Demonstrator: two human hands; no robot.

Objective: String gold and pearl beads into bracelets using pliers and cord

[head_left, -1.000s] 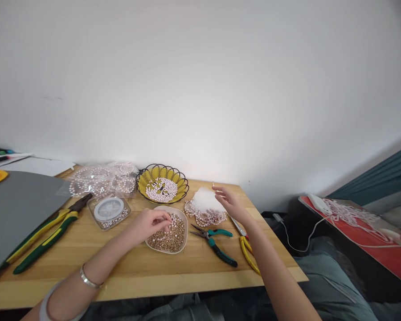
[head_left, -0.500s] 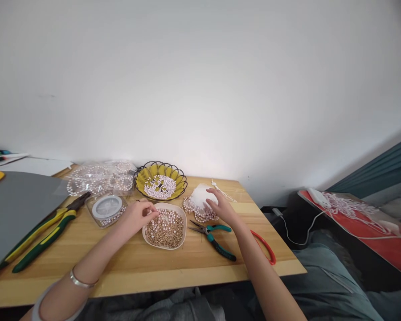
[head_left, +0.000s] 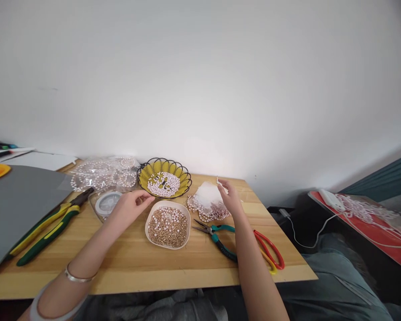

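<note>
My left hand (head_left: 131,208) hovers between the yellow and black basket (head_left: 188,180) and the cream bowl (head_left: 187,225). Its thumb and index finger are pinched together; anything between them is too small to make out. Gold and pale pink beads (head_left: 167,229) fill much of the bowl. My right hand (head_left: 231,197) reaches beside a white filmy bundle (head_left: 207,192) lying on strings of pink beads (head_left: 209,213). Its thumb and index finger are apart, with a small white piece (head_left: 218,180) at the fingertips. Pink beads (head_left: 167,185) also lie in the basket.
Teal-handled pliers (head_left: 220,238) lie near my right forearm, with red (head_left: 276,252) and yellow handles beyond it. Large green and yellow pliers (head_left: 50,234), a clear box with a white spool (head_left: 107,203) and bagged bead strands (head_left: 103,173) are at left. A wall stands behind.
My left hand has lifted out of the bead bowl, moving up and back. My right hand has moved from over the white bundle to its right side. The view has shifted slightly.
</note>
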